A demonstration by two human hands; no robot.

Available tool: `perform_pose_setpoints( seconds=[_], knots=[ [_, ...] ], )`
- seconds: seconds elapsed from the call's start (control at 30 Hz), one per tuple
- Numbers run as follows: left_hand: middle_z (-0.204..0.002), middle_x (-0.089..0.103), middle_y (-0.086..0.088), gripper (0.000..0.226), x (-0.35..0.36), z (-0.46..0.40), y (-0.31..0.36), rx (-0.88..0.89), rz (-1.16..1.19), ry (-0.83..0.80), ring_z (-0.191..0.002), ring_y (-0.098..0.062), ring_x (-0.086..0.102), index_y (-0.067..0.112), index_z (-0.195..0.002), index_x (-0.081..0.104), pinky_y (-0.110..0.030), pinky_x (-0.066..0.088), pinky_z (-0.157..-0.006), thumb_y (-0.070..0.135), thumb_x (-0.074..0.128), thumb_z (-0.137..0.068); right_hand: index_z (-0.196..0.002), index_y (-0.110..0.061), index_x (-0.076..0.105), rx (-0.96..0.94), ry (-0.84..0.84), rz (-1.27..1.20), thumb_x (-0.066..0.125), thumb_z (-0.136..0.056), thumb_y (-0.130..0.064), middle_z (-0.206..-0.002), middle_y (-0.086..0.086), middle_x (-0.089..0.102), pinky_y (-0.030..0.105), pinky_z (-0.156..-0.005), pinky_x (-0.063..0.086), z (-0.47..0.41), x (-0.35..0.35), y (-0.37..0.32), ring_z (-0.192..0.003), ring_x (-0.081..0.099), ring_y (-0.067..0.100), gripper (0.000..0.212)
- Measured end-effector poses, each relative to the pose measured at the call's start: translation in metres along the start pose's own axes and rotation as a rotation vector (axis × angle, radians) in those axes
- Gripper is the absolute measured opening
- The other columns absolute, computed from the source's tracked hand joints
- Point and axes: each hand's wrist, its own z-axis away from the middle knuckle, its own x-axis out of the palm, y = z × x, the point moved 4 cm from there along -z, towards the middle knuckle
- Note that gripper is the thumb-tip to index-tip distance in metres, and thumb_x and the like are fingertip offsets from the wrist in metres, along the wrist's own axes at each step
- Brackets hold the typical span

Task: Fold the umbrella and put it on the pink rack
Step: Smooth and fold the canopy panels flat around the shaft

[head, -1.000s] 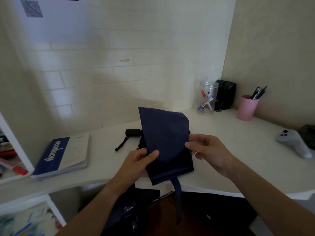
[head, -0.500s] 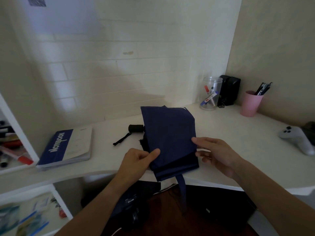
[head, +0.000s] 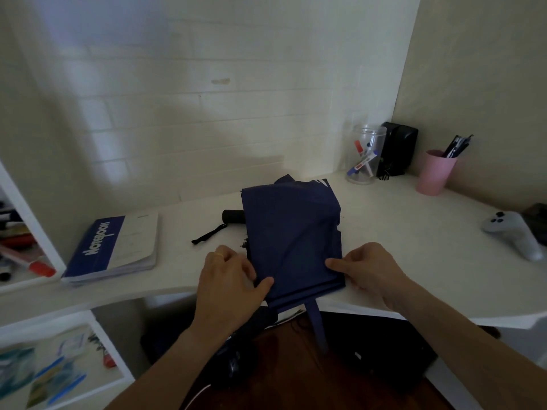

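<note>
The navy umbrella (head: pixel 291 232) lies on the white desk (head: pixel 414 247), its canopy fabric gathered into flat folds. Its black handle (head: pixel 233 216) with a wrist strap sticks out to the left, and a closing strap hangs over the desk's front edge. My left hand (head: pixel 229 276) pinches the fabric's near left corner, thumb on top. My right hand (head: pixel 370 267) pinches the near right edge with thumb and curled fingers. No pink rack is in view.
A blue and white notebook (head: pixel 114 247) lies at the left beside a white shelf unit (head: pixel 35 232) with markers. At the back right stand a clear jar of markers (head: pixel 364 156), a black speaker (head: pixel 398 152) and a pink pen cup (head: pixel 435 173). A grey controller (head: pixel 515 238) lies far right.
The folded canopy was lowered from mid-air onto the desk. Both hands dropped with it and now hold its near corners against the surface.
</note>
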Motion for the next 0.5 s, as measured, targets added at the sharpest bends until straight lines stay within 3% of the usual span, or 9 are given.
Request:
perform_pose_setpoints(
  seconds=[0.07, 0.13, 0.23, 0.33, 0.5],
  knots=[
    [-0.102, 0.046, 0.002, 0.044, -0.011, -0.001, 0.013, 0.138, -0.017, 0.085, -0.097, -0.016, 0.042, 0.022, -0.087, 0.050, -0.030, 0.044, -0.082, 0.042, 0.084, -0.067, -0.061, 0.002, 0.068, -0.034, 0.031, 0.080, 0.080, -0.079, -0.038, -0.049, 0.002, 0.056, 0.027, -0.053, 0.039, 0.001, 0.002, -0.001, -0.052, 0.052, 0.016, 0.046],
    [-0.114, 0.049, 0.000, 0.032, -0.018, -0.006, 0.035, 0.390, 0.041, 0.103, -0.107, -0.016, 0.045, 0.020, -0.103, 0.058, -0.031, 0.046, -0.090, 0.030, 0.078, -0.080, -0.066, 0.005, 0.070, -0.071, 0.038, 0.139, 0.079, -0.081, -0.039, -0.049, 0.002, 0.055, 0.027, -0.053, 0.038, 0.000, 0.004, -0.001, -0.051, 0.052, 0.016, 0.047],
    [-0.142, 0.053, -0.001, 0.035, -0.001, -0.017, 0.052, 0.666, -0.067, -0.064, -0.137, -0.020, 0.043, 0.021, -0.137, 0.058, -0.035, 0.040, -0.112, 0.022, 0.054, -0.102, -0.055, -0.006, 0.068, -0.107, 0.022, 0.191, 0.077, -0.082, -0.039, -0.042, -0.004, 0.051, 0.028, -0.053, 0.037, -0.001, 0.004, -0.002, -0.049, 0.049, 0.014, 0.044],
    [-0.168, 0.023, 0.002, 0.052, 0.026, -0.021, 0.038, 0.641, -0.285, -0.283, -0.156, -0.017, 0.013, 0.028, -0.158, 0.030, -0.041, 0.025, -0.124, 0.040, 0.031, -0.108, -0.058, -0.005, 0.071, -0.118, -0.006, 0.155, 0.079, -0.082, -0.038, -0.040, -0.007, 0.050, 0.028, -0.055, 0.037, 0.000, 0.002, -0.002, -0.049, 0.048, 0.013, 0.041],
    [-0.170, -0.006, 0.010, 0.057, 0.038, -0.007, 0.018, 0.558, -0.343, -0.450, -0.156, -0.011, -0.008, 0.047, -0.158, 0.003, -0.041, 0.006, -0.127, 0.060, 0.007, -0.103, -0.059, -0.016, 0.072, -0.044, -0.129, 0.167, 0.084, -0.077, -0.034, -0.039, -0.012, 0.056, 0.019, -0.050, 0.039, 0.005, -0.007, -0.005, -0.050, 0.052, 0.008, 0.029]
  ],
)
